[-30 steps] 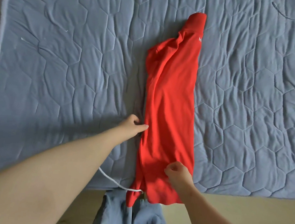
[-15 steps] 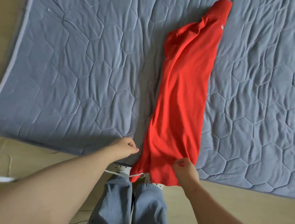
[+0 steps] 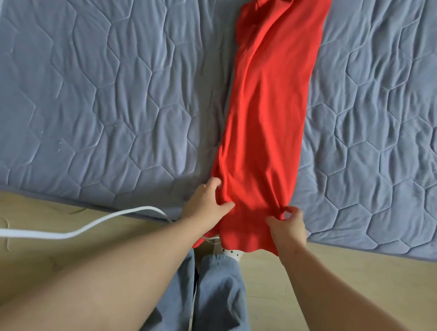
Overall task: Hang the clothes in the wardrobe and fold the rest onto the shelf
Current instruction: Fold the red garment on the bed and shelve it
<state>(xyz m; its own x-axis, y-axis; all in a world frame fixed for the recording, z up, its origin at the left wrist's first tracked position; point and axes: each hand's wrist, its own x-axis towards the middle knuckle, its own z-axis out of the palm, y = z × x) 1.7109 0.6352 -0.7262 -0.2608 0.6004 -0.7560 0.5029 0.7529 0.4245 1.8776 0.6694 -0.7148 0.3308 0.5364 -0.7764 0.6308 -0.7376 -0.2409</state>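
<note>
A red garment [image 3: 267, 111], folded lengthwise into a long narrow strip, lies on the blue-grey quilted mattress [image 3: 100, 89]. Its near end hangs over the mattress edge above the floor. My left hand [image 3: 206, 204] grips the strip's left edge near that end, thumb on top of the cloth. My right hand [image 3: 290, 227] pinches the right edge at the same height, bunching the fabric between thumb and fingers. The strip's far end runs out of the top of the view.
A white cord [image 3: 79, 228] curves across the wooden floor [image 3: 334, 281] from the left toward my feet. My legs in grey-blue trousers [image 3: 216, 297] stand at the mattress edge below the garment.
My left hand has closed onto the garment's left edge; before, it was just beside it. My right hand still holds the right edge. My view has shifted closer to the near end.
</note>
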